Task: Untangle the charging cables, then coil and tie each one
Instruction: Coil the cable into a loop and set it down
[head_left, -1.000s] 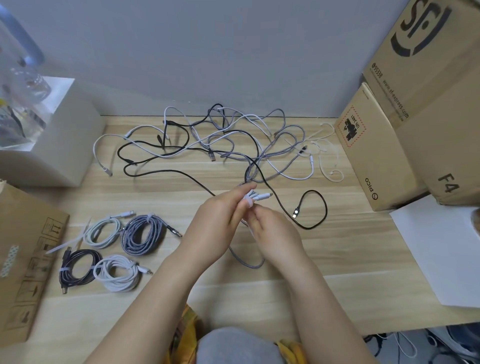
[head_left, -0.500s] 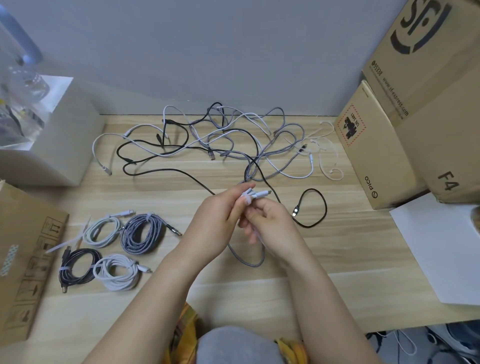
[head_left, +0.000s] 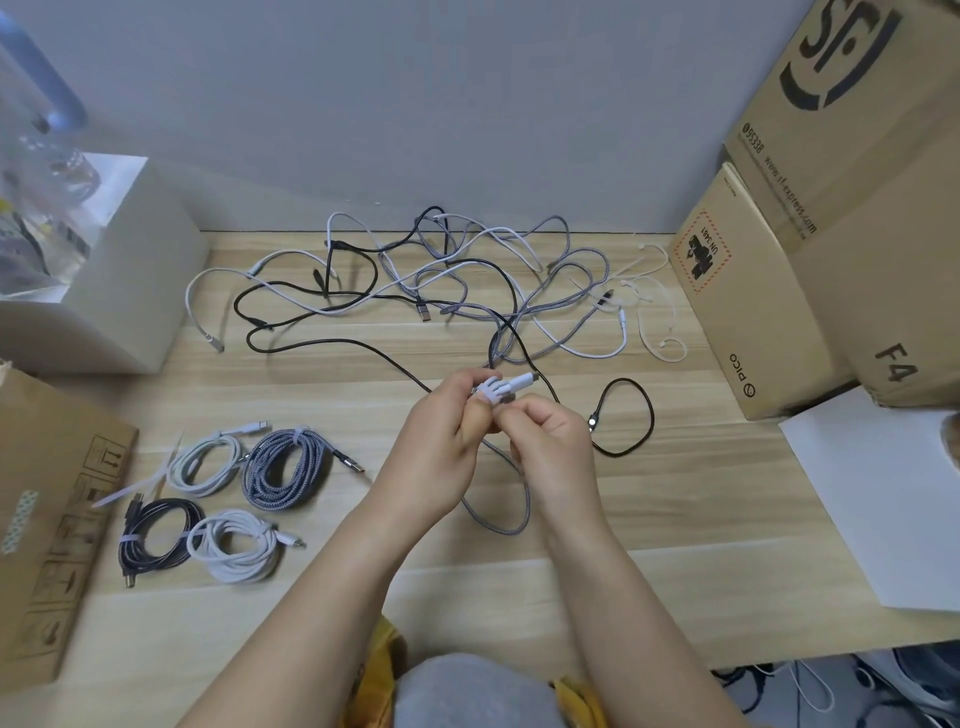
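1. A white plug cluster is being pinched above the table by both hands: the left hand is curled round it from the left, and the right hand is closed on it from just below.
2. The plugs are being pointed to the right and slightly up, so their long axis is running away from the left hand; the right hand is judged the nearer one for any pull along it.
3. A grey braided cable is being left hanging in a loop beneath the hands, with its far run leading up into the tangle behind.
4. Four coiled cables are being kept, already tied, well apart on the left.
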